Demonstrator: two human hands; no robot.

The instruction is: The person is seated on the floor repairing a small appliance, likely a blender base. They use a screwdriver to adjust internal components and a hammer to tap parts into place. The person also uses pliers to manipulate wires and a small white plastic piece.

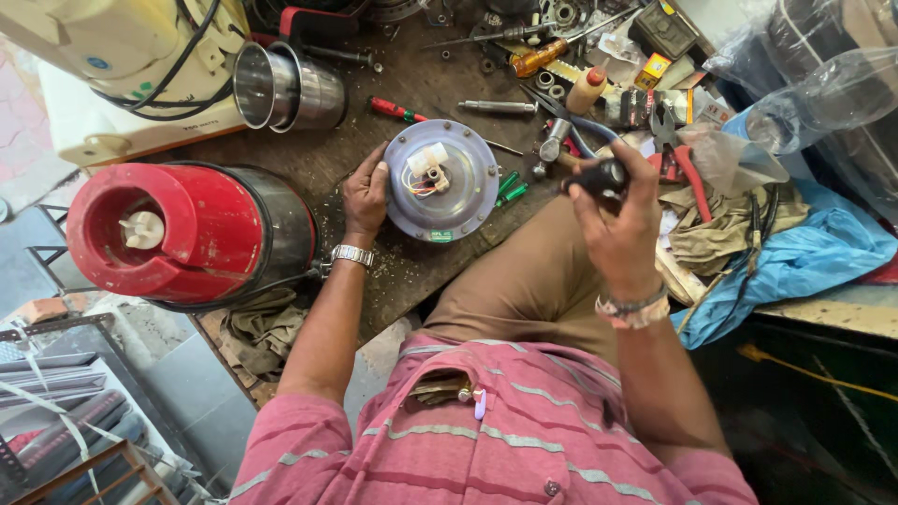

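A round grey motor base plate (460, 187) with white and coloured wires at its middle lies on the worn wooden bench (327, 154). My left hand (365, 194) rests against its left rim, steadying it. To the right of the plate, my right hand (613, 210) is closed around a black-handled tool (599, 175), held just above the bench edge. Two green screwdriver handles (510, 189) lie between the plate and that hand.
A red mixer body (178, 234) lies on its side at the left, a steel jar (285, 86) behind it. Screwdrivers, pliers (678, 154), a small bottle (587, 89) and loose parts crowd the back right. Rags and blue plastic (814, 252) cover the right.
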